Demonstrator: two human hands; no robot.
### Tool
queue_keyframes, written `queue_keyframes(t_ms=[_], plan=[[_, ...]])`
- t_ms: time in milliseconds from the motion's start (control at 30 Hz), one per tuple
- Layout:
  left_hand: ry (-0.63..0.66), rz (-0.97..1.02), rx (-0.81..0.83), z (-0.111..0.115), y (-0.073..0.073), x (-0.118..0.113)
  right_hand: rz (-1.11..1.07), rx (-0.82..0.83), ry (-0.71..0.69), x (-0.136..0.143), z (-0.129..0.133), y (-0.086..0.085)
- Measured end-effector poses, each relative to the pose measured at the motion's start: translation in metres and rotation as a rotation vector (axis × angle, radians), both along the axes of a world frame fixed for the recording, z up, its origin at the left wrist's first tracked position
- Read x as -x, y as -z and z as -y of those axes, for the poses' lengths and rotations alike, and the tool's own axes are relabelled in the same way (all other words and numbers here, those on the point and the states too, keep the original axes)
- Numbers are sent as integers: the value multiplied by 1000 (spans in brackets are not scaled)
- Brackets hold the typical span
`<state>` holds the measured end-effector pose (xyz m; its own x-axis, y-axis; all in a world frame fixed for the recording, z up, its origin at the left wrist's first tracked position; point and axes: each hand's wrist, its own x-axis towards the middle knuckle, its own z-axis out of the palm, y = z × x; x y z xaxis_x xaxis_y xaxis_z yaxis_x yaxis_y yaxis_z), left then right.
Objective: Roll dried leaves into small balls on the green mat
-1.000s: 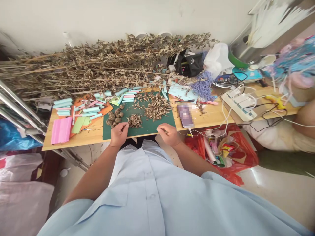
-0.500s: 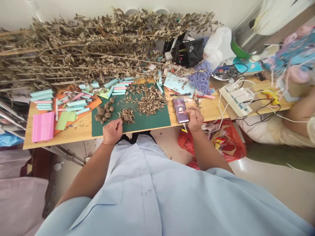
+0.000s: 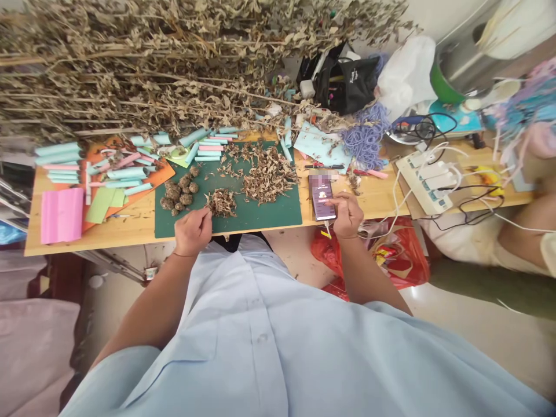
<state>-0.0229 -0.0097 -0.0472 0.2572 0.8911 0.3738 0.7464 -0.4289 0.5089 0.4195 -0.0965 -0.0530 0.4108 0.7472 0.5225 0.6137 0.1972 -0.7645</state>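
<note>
My left hand (image 3: 193, 230) is closed in a loose fist at the front edge of the green mat (image 3: 269, 214), with nothing visible in it. Just beyond it are several brown balls (image 3: 179, 194) and a small heap of dried leaves (image 3: 221, 202). A larger leaf pile (image 3: 269, 174) lies on the mat's right half. My right hand (image 3: 346, 215) is over the right edge of a lit phone (image 3: 322, 197) lying on the table. Its index finger points onto the screen, and the other fingers are curled, holding nothing visible.
Dried stalks (image 3: 152, 69) cover the back. Paper rolls (image 3: 128, 172) and pink paper (image 3: 62, 215) lie left on the wooden table (image 3: 143, 223). At right are purple cord (image 3: 367, 136), a power strip (image 3: 428, 179) with cables, and another person's arm (image 3: 527, 229). A red bag (image 3: 406, 255) sits below.
The camera view has shifted, so the stalks and table sit higher in the picture. Both hands keep nearly the same places, the right index finger still at the phone screen.
</note>
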Motion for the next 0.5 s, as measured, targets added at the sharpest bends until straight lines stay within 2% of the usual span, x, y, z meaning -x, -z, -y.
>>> queue_keyframes(t_ms=[200,500], plan=[[-21,-13,4,1,1,0,-58,22,73,0,0,-3],[-53,-35,22,1,-4,-2,-34,3,84,-3,-2,2]])
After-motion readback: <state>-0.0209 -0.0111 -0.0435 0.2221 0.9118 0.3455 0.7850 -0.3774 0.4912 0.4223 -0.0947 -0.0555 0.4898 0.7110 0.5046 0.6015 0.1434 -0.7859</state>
